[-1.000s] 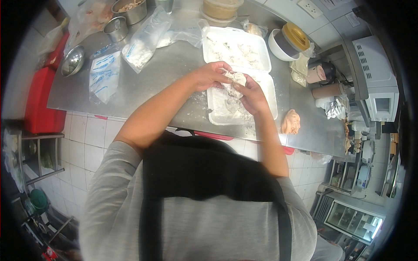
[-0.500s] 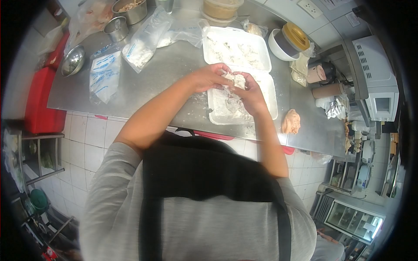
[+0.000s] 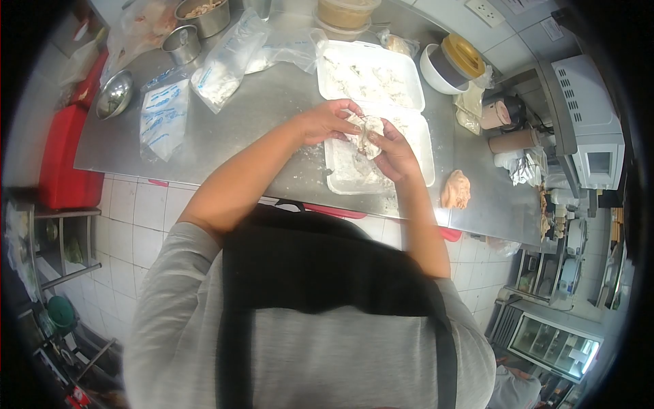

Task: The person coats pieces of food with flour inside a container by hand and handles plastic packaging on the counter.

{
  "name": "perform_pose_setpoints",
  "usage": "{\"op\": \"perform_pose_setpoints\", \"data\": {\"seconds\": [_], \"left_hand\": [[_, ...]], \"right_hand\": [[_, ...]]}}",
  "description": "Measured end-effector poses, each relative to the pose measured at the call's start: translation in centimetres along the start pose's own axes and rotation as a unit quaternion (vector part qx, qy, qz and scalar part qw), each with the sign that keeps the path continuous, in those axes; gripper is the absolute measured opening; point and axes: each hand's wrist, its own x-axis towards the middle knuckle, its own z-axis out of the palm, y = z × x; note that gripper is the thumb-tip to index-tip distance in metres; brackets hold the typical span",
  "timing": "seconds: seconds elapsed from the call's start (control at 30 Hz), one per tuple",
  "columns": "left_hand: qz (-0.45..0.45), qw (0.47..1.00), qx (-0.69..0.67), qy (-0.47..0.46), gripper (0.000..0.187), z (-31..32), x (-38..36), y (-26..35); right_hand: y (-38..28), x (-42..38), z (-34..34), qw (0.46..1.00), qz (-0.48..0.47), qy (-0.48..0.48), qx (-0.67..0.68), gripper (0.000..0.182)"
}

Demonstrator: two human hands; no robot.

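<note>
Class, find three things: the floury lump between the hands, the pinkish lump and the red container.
Floury lump [image 3: 373, 125]: head view, its upper part.
Pinkish lump [image 3: 455, 189]: head view, its middle.
Red container [image 3: 61, 162]: head view, its broad face.

Floury pc [image 3: 372, 135] btwn both hands [image 3: 325, 123] [image 3: 396, 155]

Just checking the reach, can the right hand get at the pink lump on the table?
Probably yes: the pink lump lies uncovered near the right forearm, though the right hand is holding a floury piece and would need freeing.
</note>
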Motion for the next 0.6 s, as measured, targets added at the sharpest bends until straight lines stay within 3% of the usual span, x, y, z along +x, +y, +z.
{"op": "perform_pose_setpoints", "data": {"seconds": [0.03, 0.13, 0.23, 0.33, 0.43, 0.6], "left_hand": [[-0.007, 1.000, 0.006, 0.008, 0.030, 0.0, 0.0, 0.1], [-0.023, 0.999, 0.032, 0.028, 0.029, 0.2, 0.1, 0.2], [-0.022, 0.998, 0.054, 0.026, 0.027, 0.0, 0.4, 0.0], [-0.003, 1.000, 0.031, -0.001, 0.028, -0.4, 0.6, -0.4], [-0.003, 1.000, 0.011, 0.000, 0.031, -0.3, 0.5, -0.4], [-0.006, 0.997, 0.081, 0.017, 0.037, -0.2, 0.7, -0.8]], "right_hand": [[0.0, -0.1, 0.0, 1.000, 0.010, -0.004, 0.023, 0.044], [0.3, 0.3, -0.4, 0.965, -0.077, 0.016, -0.252, 0.044], [0.5, 0.5, -0.7, 0.978, -0.048, 0.015, -0.204, 0.045], [0.3, -0.1, -0.5, 0.999, 0.018, 0.002, 0.026, 0.045], [0.3, 0.0, -0.8, 0.998, 0.031, -0.016, 0.058, 0.045], [0.5, 0.3, -0.4, 0.994, -0.032, 0.010, -0.108, 0.043]]}}
